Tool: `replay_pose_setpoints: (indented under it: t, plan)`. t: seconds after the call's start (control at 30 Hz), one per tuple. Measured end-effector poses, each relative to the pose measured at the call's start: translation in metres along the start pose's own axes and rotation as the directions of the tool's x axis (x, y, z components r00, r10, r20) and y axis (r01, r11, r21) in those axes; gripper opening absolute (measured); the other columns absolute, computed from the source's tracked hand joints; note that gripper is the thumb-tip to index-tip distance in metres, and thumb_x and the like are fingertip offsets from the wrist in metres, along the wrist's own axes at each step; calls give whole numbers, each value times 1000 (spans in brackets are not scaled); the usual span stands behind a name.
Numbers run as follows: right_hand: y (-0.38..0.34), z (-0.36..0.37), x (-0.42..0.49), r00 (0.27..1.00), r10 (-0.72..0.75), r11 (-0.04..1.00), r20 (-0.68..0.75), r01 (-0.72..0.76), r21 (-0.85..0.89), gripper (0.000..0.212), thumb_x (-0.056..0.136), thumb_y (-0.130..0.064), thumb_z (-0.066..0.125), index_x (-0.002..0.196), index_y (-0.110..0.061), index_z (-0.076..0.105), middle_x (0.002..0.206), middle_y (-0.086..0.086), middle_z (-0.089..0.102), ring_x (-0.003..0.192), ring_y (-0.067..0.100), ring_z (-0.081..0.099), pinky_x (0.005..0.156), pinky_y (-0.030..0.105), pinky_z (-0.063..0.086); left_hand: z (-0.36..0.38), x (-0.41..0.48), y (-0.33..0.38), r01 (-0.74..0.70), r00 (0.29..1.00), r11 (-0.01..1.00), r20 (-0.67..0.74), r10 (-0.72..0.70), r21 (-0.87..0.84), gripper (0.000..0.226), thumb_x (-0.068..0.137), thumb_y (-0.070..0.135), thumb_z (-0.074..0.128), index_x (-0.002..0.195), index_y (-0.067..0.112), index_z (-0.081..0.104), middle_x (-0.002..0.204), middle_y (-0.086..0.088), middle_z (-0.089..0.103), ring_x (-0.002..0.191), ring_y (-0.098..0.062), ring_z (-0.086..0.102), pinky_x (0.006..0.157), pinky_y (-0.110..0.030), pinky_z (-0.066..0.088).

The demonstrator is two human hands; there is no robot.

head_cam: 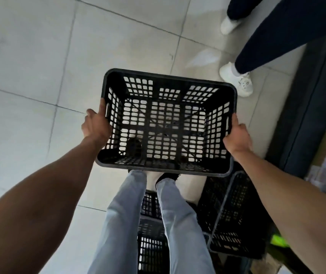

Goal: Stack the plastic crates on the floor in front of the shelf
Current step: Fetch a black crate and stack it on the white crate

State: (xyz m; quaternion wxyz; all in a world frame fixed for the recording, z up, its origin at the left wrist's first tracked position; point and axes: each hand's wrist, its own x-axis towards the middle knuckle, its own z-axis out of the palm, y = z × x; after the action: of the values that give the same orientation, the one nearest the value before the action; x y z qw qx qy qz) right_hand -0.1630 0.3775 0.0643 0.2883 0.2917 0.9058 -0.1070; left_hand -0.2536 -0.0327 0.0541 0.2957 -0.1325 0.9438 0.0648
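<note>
While both hands carry it in the air, the black plastic crate with grid holes (164, 133) hangs upright above the pale tiled floor (29, 66), near the dark shelf (304, 125) on the right. The left hand (96, 125) grips its left rim and the right hand (237, 135) grips its right rim, each with the fingers curled round the edge. I judge the task to be about in the middle: this crate is not yet set down. A second black crate (235, 214) stands tilted beside the person's right leg, and a third black crate (151, 244) lies between the legs. Whether these two are stacked, I cannot tell.
</note>
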Motion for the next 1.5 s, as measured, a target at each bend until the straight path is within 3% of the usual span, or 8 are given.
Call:
replay_pose_setpoints:
  t: [0.3, 0.47, 0.7, 0.83, 0.93, 1.03, 1.17, 1.5]
  plan:
    - [-146, -99, -71, 970, -244, 965, 14, 244, -98, 85, 88, -14, 59, 155, -35, 11, 95, 9, 42, 73, 25, 46, 68, 30, 39, -127, -90, -130, 259, 963, 949, -33, -269, -182, 82, 87, 7, 49, 152, 40, 12, 116, -19, 49, 98, -41, 58, 82, -50, 45]
    - [-237, -145, -143, 926, -376, 918, 48, 379, -116, 82, 93, -24, 57, 156, -39, 7, 112, 15, 50, 94, 36, 61, 82, 38, 49, -183, -158, -210, 391, 909, 880, -35, -415, -271, 85, 86, 9, 56, 151, 41, 12, 113, -18, 49, 91, -38, 59, 71, -45, 40]
    - [-363, -186, -245, 807, -579, 779, 113, 589, -217, 77, 91, -19, 56, 156, -35, 17, 107, 11, 54, 91, 32, 63, 84, 43, 56, -224, -250, -316, 508, 828, 763, -17, -560, -399, 82, 87, 10, 52, 153, 38, 11, 115, -17, 50, 90, -39, 62, 69, -42, 44]
    - [-433, -189, -291, 718, -673, 661, 179, 692, -289, 80, 91, -13, 54, 157, -35, 15, 113, 10, 52, 90, 29, 63, 84, 44, 57, -224, -295, -364, 566, 755, 641, 14, -656, -518, 81, 85, 9, 51, 152, 38, 15, 114, -16, 52, 85, -38, 61, 70, -43, 46]
    - [-479, -185, -325, 654, -720, 579, 230, 750, -321, 83, 90, -8, 56, 157, -36, 16, 118, 9, 52, 82, 26, 66, 73, 39, 60, -219, -326, -390, 612, 691, 531, 69, -720, -586, 84, 83, 6, 54, 152, 38, 18, 110, -16, 53, 74, -32, 55, 68, -42, 49]
    - [-523, -178, -353, 585, -767, 491, 263, 800, -346, 79, 90, -7, 57, 155, -34, 21, 107, 5, 56, 74, 19, 63, 64, 33, 58, -222, -347, -417, 640, 628, 445, 93, -772, -626, 81, 84, 8, 54, 150, 40, 19, 106, -16, 53, 71, -31, 53, 63, -41, 49]
    - [-578, -172, -379, 499, -804, 395, 324, 855, -336, 76, 89, -10, 54, 155, -33, 24, 114, 7, 60, 92, 24, 66, 81, 41, 58, -233, -362, -450, 644, 596, 397, 103, -797, -654, 84, 87, 10, 53, 152, 45, 12, 96, -12, 50, 69, -31, 57, 59, -40, 52]
    - [-726, -167, -413, 400, -849, 291, 345, 899, -327, 76, 86, -8, 52, 154, -31, 30, 130, 9, 59, 107, 29, 65, 87, 34, 54, -294, -322, -536, 649, 476, 280, 91, -874, -708, 73, 84, 11, 51, 147, 40, 29, 107, -18, 56, 80, -38, 63, 75, -47, 57]
